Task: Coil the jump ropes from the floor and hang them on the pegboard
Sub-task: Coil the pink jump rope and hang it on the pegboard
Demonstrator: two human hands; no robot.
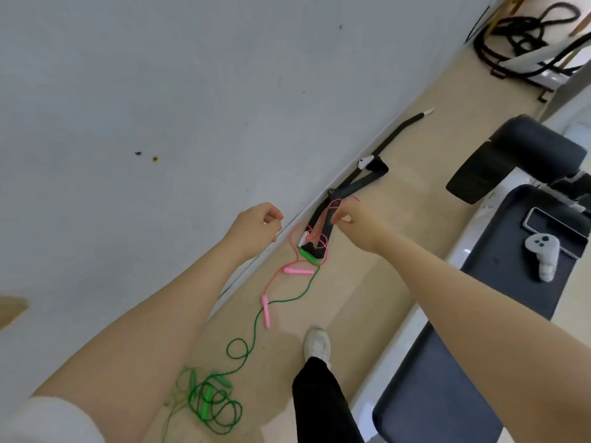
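Observation:
A pink jump rope point(295, 251) lies on the beige floor by the wall, both pink handles point(297, 270) down. My right hand point(348, 219) pinches a loop of its cord and holds it above the floor. My left hand point(256, 227) hovers just left of it near the wall, fingers curled, with no rope visible in it. A green jump rope point(281, 300) trails from a green handle point(308, 255) back to a tangled green pile point(211, 401) near my feet. No pegboard is in view.
A black strap point(348, 187) lies along the white wall point(160, 91) under the pink cord. A dark padded bench point(479, 330) at right carries a grey controller point(542, 251) and a flat device point(556, 228). Thick black rope point(524, 30) sits far back. My shoe point(318, 345) stands mid-floor.

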